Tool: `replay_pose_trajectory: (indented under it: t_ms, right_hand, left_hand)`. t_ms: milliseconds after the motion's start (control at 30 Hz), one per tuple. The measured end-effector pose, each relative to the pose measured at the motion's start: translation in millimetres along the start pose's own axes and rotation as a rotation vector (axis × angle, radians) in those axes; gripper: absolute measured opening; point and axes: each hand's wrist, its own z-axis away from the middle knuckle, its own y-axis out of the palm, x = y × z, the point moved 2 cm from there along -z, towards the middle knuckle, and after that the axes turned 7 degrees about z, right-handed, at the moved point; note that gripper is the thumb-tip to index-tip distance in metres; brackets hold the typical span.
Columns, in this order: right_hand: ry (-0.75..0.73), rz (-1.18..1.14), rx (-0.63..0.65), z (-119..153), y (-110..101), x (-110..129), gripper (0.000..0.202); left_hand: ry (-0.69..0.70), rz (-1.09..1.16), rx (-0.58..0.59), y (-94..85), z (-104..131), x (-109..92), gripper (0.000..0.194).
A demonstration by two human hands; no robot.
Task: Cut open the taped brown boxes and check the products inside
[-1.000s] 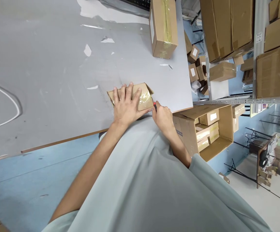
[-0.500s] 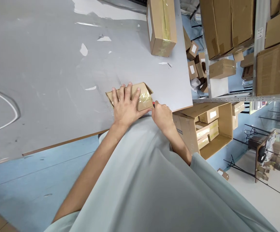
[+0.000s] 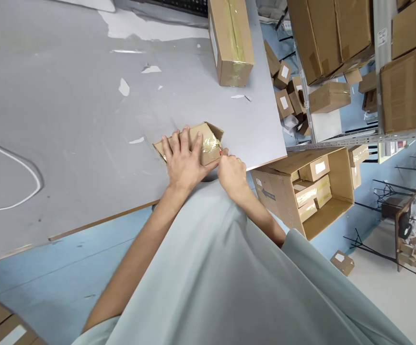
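Note:
A small, partly crushed cardboard box [image 3: 208, 133] lies at the table's near edge, with shiny tape on its right part and a flap raised at its far right corner. My left hand [image 3: 184, 165] rests on its left part, fingers spread and flat against the cardboard. At the box's right end, my right hand [image 3: 233, 177] is closed in a fist around a box cutter [image 3: 221, 152]. Only a bit of red shows of that tool; its blade and the rest are hidden by the fist and the box.
A taped carton [image 3: 235, 72] stands on the grey table [image 3: 86, 143] at the back. White paper scraps [image 3: 124, 87] and a white cable [image 3: 31, 170] lie there too. Right of the table, a large open carton [image 3: 294, 215] contains smaller boxes; shelving with cartons [image 3: 330, 98] rises beyond.
The view has shifted slightly. My right fist with the box cutter has moved a little along the box's right end, and the raised flap stands wider. My left hand remains on the box.

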Motion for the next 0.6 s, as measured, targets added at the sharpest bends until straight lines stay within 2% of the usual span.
replay_pose_trajectory:
  t_ms: [100,267,467,600]
  right_hand:
    - [0.04,-0.059,-0.042,5,6,-11,0.051]
    - [0.032,-0.08,-0.038,12,13,-19,0.052]
    - [0.023,-0.08,-0.074,4,18,-11,0.056]
    - [-0.028,-0.113,-0.095,-3,27,-20,0.055]
  left_hand:
    - [0.002,0.004,0.007,0.0,1,0,0.102]
    - [0.014,0.02,0.007,-0.3,5,-1,0.104]
    - [-0.019,0.011,-0.011,-1.0,4,-3,0.103]
    - [-0.021,0.012,-0.033,0.5,3,-1,0.105]
